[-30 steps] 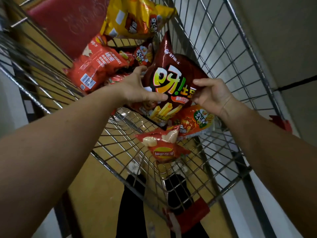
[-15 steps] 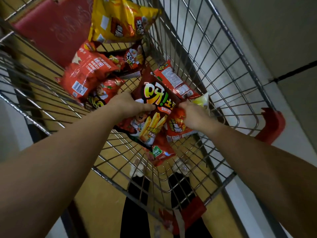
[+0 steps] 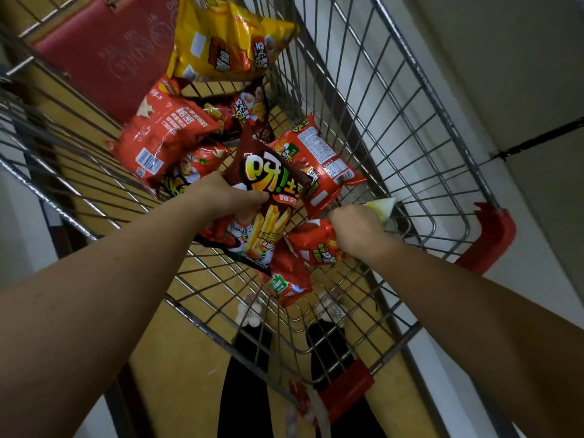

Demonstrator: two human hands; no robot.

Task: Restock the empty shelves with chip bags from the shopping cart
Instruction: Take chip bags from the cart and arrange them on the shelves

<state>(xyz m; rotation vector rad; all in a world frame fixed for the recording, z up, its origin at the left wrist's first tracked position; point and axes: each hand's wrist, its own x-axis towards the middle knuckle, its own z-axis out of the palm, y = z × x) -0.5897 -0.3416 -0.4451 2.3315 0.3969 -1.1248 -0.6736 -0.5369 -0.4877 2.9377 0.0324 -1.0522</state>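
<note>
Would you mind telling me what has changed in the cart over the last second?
Both hands sank deeper into the cart. The left hand kept its grip on the dark red fries bag, carrying it lower. The right hand let go of that bag's edge and gripped a smaller orange-red bag. The yellow bag and the red bags at the far end stayed put.

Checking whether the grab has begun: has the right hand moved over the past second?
Yes. The right hand has gone down from the dark red fries bag toward the cart's wire floor and now grips an orange-red bag.
</note>
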